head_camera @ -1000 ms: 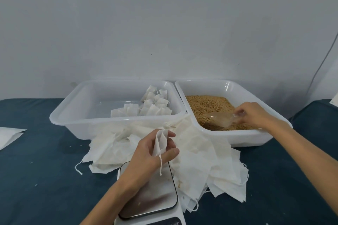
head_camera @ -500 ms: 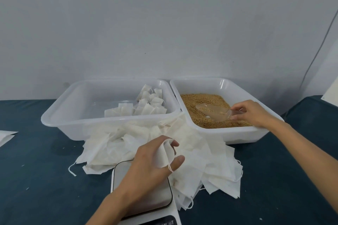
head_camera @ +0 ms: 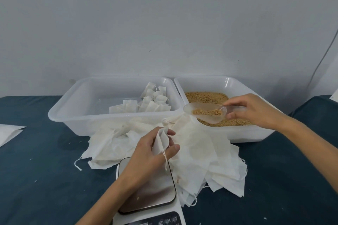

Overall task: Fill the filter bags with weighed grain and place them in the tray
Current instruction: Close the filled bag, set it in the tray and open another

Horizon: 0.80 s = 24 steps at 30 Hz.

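Above the scale (head_camera: 146,191), my left hand (head_camera: 146,153) is pinching a filter bag (head_camera: 161,139) open while my right hand (head_camera: 254,110) is holding the scoop (head_camera: 204,113) of grain (head_camera: 207,112); next, I judge, comes pouring into the bag's mouth.

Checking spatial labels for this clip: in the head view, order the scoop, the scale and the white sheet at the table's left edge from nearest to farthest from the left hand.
From the left hand, which holds an empty filter bag:
1. Scale, directly beneath the hand.
2. Scoop, up and right, held by the right hand over the grain tray.
3. White sheet, far left.
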Tool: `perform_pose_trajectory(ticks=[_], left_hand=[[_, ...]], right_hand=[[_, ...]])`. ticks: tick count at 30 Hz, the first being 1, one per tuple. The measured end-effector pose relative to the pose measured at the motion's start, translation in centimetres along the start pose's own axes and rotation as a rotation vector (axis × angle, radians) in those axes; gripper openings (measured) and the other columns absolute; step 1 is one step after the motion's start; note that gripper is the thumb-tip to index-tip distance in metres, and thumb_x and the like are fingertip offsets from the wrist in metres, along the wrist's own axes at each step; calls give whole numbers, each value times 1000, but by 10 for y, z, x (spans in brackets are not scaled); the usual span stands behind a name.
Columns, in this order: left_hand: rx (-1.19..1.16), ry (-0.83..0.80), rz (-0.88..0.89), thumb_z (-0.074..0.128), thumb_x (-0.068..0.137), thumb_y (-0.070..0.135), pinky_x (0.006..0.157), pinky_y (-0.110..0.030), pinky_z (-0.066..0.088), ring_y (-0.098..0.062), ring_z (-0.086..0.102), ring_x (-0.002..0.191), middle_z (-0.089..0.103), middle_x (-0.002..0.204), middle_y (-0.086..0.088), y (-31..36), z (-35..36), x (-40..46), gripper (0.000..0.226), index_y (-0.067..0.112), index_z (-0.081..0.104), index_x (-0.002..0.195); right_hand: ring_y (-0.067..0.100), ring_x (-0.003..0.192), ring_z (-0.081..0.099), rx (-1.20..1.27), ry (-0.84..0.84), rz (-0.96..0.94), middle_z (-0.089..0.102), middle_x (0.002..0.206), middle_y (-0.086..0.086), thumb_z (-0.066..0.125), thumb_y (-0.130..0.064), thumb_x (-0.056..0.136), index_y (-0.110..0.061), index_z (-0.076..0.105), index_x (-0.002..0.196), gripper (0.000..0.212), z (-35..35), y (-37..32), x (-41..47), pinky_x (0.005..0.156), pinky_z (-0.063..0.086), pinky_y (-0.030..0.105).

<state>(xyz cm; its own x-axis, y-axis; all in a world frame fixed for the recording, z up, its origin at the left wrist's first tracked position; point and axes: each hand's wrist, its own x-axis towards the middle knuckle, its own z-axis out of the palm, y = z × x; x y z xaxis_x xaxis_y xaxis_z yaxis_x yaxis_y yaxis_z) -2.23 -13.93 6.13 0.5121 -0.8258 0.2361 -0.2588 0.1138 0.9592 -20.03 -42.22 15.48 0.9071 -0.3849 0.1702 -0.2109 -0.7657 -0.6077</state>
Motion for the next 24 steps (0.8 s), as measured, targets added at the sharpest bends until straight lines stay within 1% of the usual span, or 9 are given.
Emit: perform_pose_trajectory(ticks=[2,3,6,7,10,12,16,20,24], left_hand=[[8,8,-8,76,83,32,83,-34,57,-10,66,80,70,84,8,-1,-1,1,30,27,68,111],[7,8,-7,76,82,33,83,-34,58,-9,66,80,70,84,8,-2,-2,1,29,29,68,110],[49,15,17,76,83,36,76,-18,50,-7,65,79,70,84,10,-3,-4,1,20,29,66,98],[60,22,21,76,84,36,77,-18,50,-7,65,79,70,84,11,-4,-5,1,19,27,65,96],[78,34,14,76,86,38,92,-36,56,-14,71,93,75,96,8,-5,-6,2,26,27,67,107],[109,33,20,75,86,41,97,-42,55,-17,71,100,75,105,7,-5,-7,2,31,30,67,113],[130,39,18,74,82,47,94,-37,55,-13,71,98,75,105,10,-6,-4,1,33,37,66,113],[121,36,-21,75,77,50,84,-28,56,-8,72,92,75,97,9,-8,2,-1,38,43,65,114],[170,42,2,73,76,53,95,-25,50,-1,66,109,72,113,19,-10,3,-2,41,45,63,116]], right_hand=[[-7,106,64,-25,-26,-71,73,108,-26,81,-26,82,-46,76,104,30,6,-17,-6,88,45,9],[-7,105,64,-11,-41,-100,73,108,-25,81,-30,81,-44,76,105,28,9,-25,-8,87,44,5],[-6,104,65,-17,-62,-137,72,106,-24,81,-34,76,-37,77,108,32,16,-38,-12,88,41,3],[-5,104,65,-33,-63,-142,72,105,-24,81,-32,76,-36,76,109,33,18,-41,-12,88,40,3],[-3,102,64,-83,-58,-162,72,101,-23,83,-26,78,-35,77,109,33,22,-48,-12,88,41,6],[-2,102,64,-108,-53,-174,71,100,-22,82,-26,78,-38,76,108,32,23,-52,-12,88,42,7],[-2,102,63,-191,-25,-177,70,100,-23,83,-28,78,-42,74,109,35,23,-57,-13,87,42,10],[-4,99,62,-248,0,-195,70,97,-21,82,-24,80,-34,75,115,37,21,-63,-14,86,44,12],[-5,99,60,-292,-19,-210,67,98,-25,82,-25,80,-37,74,116,39,22,-73,-15,83,42,9]])
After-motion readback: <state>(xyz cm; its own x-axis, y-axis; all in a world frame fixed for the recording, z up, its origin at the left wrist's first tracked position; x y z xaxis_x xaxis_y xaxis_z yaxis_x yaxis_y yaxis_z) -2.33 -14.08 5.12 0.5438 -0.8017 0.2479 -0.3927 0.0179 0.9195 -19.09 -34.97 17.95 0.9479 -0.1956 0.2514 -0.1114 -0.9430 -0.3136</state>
